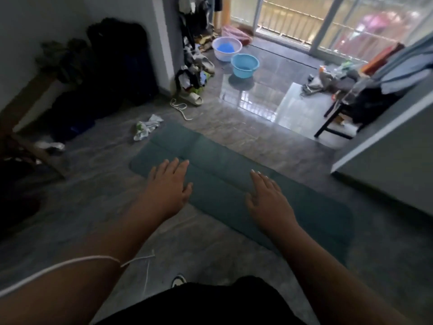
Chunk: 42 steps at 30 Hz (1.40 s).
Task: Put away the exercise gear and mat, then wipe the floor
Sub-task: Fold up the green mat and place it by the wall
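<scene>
The grey tiled floor (pixel 234 118) ran away from you toward a glass balcony door, glossy where the daylight struck it. Your left hand (pixel 169 184) and right hand (pixel 267 198) both reached forward with fingers straight and spread, gripping nothing — palms down over the green mat (pixel 222 160). Whether they pressed on it or hovered just above, the frame did not settle.

The mat still lay flat under both hands, stretching past your right hand, so by my reading you had barely begun: no roll or fold started, and the wiping not yet reached.

Beyond your left hand a crumpled white-and-green cloth (pixel 146 129) sat just off the mat's far corner, and farther on a loose white cord (pixel 181 110) curled beside a beige slipper (pixel 193 98). Well ahead stood a white basin (pixel 226 48) and a blue basin (pixel 244 65). Off beyond your right hand, a black chair (pixel 346 109) was heaped with clothes. A thin white string (pixel 70 265) crossed your left forearm. The cloth and cord would likely need clearing before you wiped there.
</scene>
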Tool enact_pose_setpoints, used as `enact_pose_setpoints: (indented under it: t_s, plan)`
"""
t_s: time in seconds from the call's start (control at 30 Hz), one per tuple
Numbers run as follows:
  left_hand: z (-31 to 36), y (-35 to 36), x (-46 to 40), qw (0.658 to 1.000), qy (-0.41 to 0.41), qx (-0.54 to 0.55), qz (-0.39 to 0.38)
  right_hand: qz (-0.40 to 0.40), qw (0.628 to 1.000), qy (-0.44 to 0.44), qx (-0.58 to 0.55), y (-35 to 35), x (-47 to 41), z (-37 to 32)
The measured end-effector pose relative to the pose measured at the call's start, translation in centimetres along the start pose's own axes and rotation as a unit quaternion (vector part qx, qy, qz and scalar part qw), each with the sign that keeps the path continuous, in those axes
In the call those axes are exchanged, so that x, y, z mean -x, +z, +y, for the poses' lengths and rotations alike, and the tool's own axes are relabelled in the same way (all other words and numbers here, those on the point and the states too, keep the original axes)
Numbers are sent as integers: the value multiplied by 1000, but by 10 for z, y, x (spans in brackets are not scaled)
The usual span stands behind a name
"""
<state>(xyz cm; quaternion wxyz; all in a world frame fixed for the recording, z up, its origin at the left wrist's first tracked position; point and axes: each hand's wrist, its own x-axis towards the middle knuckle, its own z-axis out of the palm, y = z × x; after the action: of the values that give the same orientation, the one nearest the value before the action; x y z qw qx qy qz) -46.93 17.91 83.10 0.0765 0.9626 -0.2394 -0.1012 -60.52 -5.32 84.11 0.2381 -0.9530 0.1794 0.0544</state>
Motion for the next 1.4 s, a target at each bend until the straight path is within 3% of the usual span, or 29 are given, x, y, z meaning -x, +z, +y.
enact_pose_setpoints:
  t_s: [0.27,0.53,0.67,0.87,1.1,1.23,1.4]
  plan:
    - [75,45,-125,985,161,-12,-67,61,987,146,-32,2,-26,72]
    - [96,179,-249,969,202,-48,-135,4,978,198,-67,75,-137,177]
    - [78,285,-308,963,218,-47,-149,-38,973,212,-80,167,-206,233]
    - [18,517,-380,929,300,-99,-194,-86,973,208,-56,381,-290,331]
    - [-48,751,-439,869,394,-173,-246,-180,977,98,60,626,-338,433]
    - [-75,829,-450,826,437,-215,-283,-233,963,28,133,705,-339,469]
    - [-97,865,-449,800,457,-230,-314,-245,954,-18,172,738,-329,485]
